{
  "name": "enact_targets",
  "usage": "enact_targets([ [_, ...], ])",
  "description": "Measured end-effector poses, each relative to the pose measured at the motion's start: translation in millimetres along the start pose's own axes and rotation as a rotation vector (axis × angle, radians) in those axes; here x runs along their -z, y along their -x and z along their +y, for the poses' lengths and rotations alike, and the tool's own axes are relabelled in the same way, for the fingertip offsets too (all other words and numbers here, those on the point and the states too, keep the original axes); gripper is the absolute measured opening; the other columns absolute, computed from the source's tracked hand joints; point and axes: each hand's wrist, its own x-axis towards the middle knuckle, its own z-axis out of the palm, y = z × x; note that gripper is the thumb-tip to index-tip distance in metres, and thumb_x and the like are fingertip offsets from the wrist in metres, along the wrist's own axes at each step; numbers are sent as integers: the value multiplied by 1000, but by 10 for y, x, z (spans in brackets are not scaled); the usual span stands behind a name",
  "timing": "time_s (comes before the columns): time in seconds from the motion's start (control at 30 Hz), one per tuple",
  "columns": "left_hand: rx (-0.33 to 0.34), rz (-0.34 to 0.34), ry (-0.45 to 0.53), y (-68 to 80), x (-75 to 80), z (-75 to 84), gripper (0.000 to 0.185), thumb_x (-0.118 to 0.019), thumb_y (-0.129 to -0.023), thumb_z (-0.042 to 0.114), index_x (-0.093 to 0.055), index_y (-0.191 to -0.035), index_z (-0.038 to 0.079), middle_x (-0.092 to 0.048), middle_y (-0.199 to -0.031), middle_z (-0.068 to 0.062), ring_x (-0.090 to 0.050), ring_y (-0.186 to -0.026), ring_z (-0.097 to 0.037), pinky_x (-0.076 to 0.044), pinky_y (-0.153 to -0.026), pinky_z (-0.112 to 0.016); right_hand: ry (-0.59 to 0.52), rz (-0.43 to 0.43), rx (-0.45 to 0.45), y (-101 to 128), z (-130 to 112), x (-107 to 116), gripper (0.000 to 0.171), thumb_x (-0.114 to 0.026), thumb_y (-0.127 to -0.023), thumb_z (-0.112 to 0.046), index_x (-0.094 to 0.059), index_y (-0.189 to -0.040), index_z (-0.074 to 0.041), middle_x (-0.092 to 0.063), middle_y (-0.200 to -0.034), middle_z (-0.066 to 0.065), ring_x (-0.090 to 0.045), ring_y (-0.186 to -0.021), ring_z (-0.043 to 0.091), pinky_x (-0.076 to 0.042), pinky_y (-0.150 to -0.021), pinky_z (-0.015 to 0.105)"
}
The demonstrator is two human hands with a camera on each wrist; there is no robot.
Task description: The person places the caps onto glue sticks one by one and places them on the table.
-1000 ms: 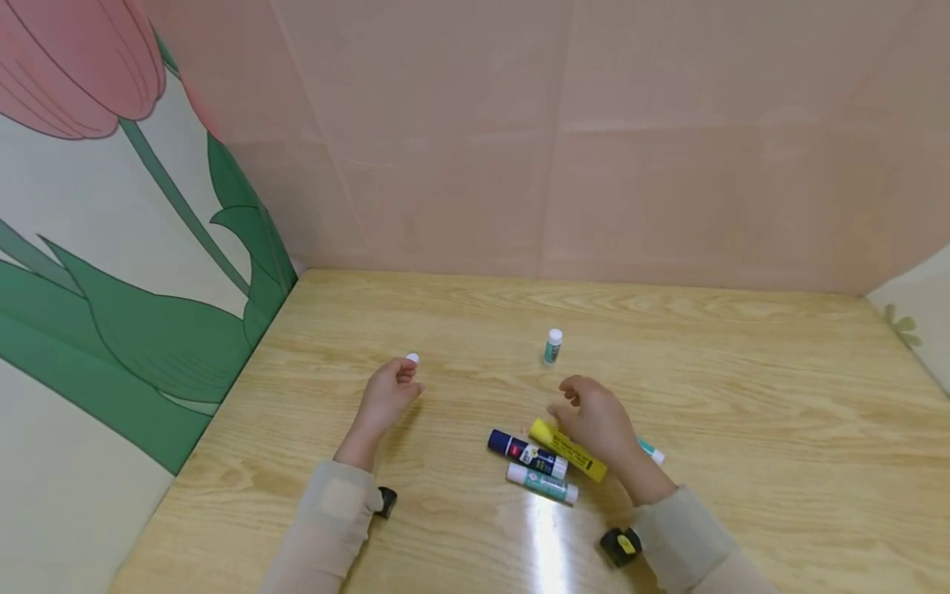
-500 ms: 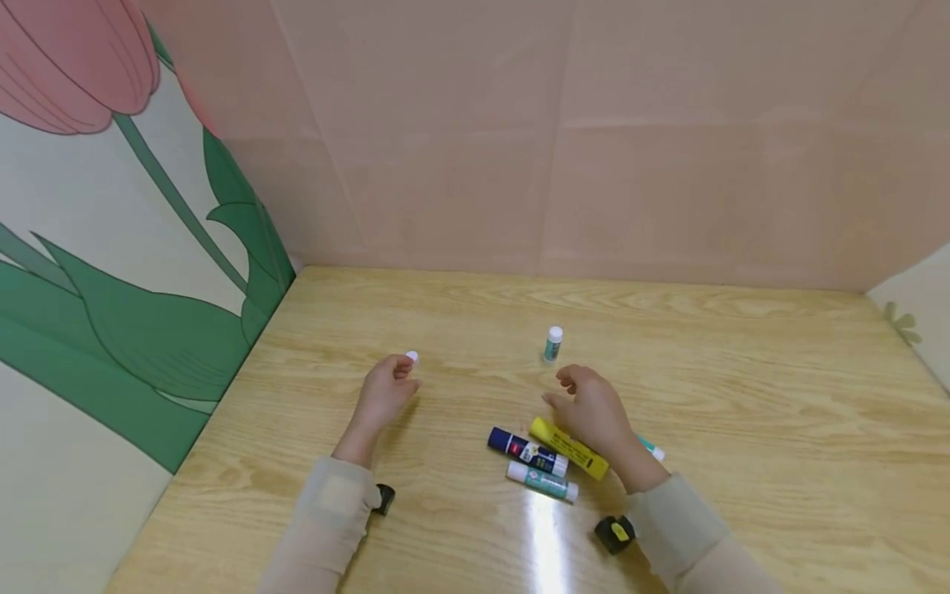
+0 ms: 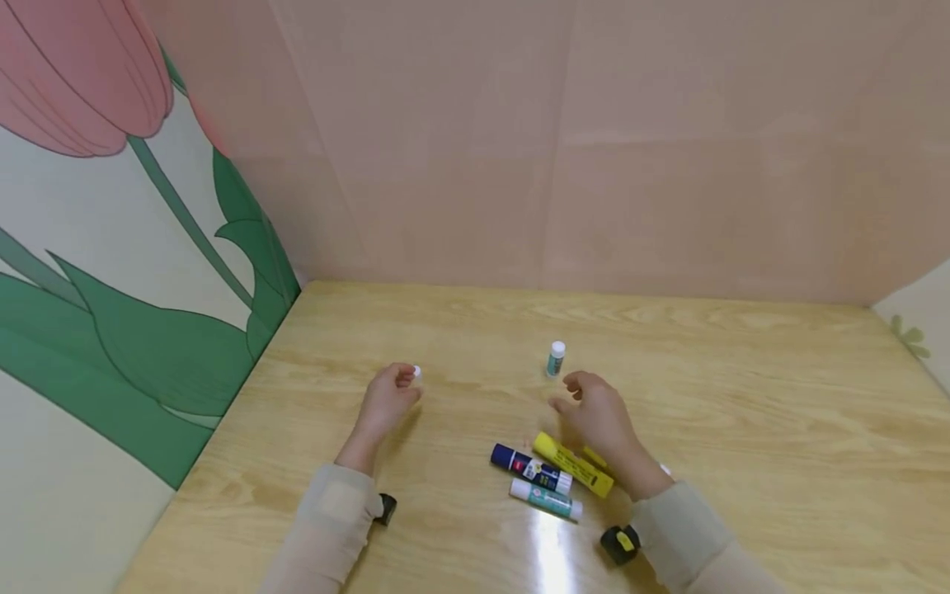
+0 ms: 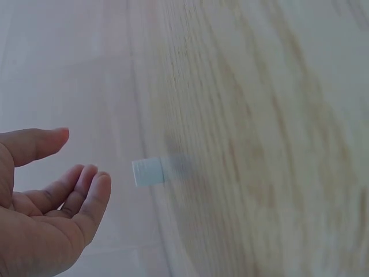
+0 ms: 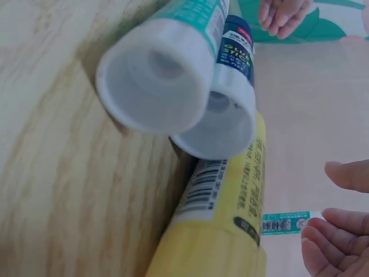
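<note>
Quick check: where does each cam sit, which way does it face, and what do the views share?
Head: above, looking forward and down at the wooden table; both hands and sleeves show.
Left wrist: behind the left hand, facing a small white cap on the table.
Right wrist: low on the table, facing the glue sticks' ends; right hand fingertips show.
Shared: yellow glue stick, in head and right wrist.

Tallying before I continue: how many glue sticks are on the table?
4: upright stick beyond the right hand; blue stick, yellow stick, teal stick lying beside it. Another may hide under that hand.
</note>
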Motion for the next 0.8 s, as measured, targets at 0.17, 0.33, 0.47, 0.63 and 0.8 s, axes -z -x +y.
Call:
enact_targets([
  [0.17,-7,7,-4,-5,6,3,35,-59,-78,2,-49,-110,-8,-52,-104,-20,-50,-95,-29,-42,-82,-37,-4,27,32,-23,-1,-16,38,-61,-80,-19,-50,-108,6,-54,-100,20,-52,-88,30,-46,-72,42],
  [0.33,9,7,-6,-30,21,0,36,-60,-78,3,-48,-111,-8,-52,-104,-19,-49,-96,-29,-42,-83,-37,-21,43,60,-68,8,-16,40,-62,-80,-18,-50,-108,7,-54,-100,22,-51,-89,32,-46,-72,42],
  [0.47,16,4,-7,-56,14,-8,37,-59,-78,4,-48,-111,-7,-52,-105,-18,-49,-97,-29,-42,-82,-37,-24,54,68,-85,17,-9,41,-62,-80,-18,-49,-108,8,-54,-100,22,-52,-89,32,-46,-72,42],
  [0.63,-2,20,-38,-79,14,-10,36,-60,-77,4,-49,-110,-7,-53,-103,-18,-49,-96,-29,-42,-82,-37,-50,52,57,-99,10,0,40,-62,-79,-17,-49,-109,8,-54,-100,22,-51,-90,32,-46,-72,41],
  [0.8,-3,20,-49,-87,32,5,36,-60,-77,4,-49,-110,-7,-52,-104,-18,-49,-96,-29,-42,-81,-37,-60,38,32,-129,-5,5,41,-62,-80,-18,-49,-110,7,-53,-103,21,-50,-91,32,-46,-72,40],
])
